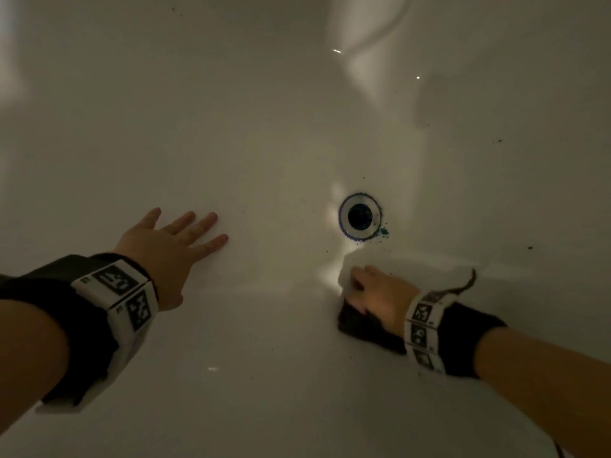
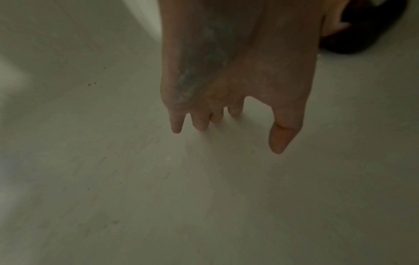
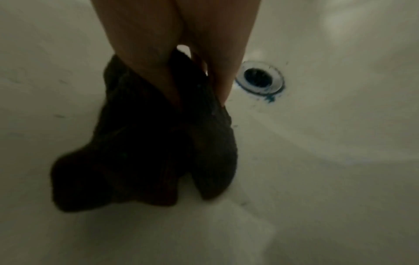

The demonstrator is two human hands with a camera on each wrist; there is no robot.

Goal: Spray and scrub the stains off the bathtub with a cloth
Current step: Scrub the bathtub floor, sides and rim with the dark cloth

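Note:
I am looking down into a white bathtub [image 1: 264, 110] in dim light. My right hand [image 1: 373, 292] grips a dark bunched cloth [image 1: 360, 325] [image 3: 145, 143] and holds it against the tub floor, just below the drain [image 1: 359, 216] [image 3: 259, 77]. Blue-green stain residue [image 1: 383, 231] [image 3: 269, 98] rings the drain's lower edge. My left hand [image 1: 172, 246] [image 2: 226, 100] lies flat on the tub floor to the left of the drain, fingers straight and spread, holding nothing. A bluish smear shows on its palm in the left wrist view.
Small dark specks [image 1: 497, 140] dot the tub wall at right and the floor around the drain. Faint scuff streaks [image 2: 102, 179] mark the tub floor ahead of my left hand. The tub's curved walls rise at the top and left.

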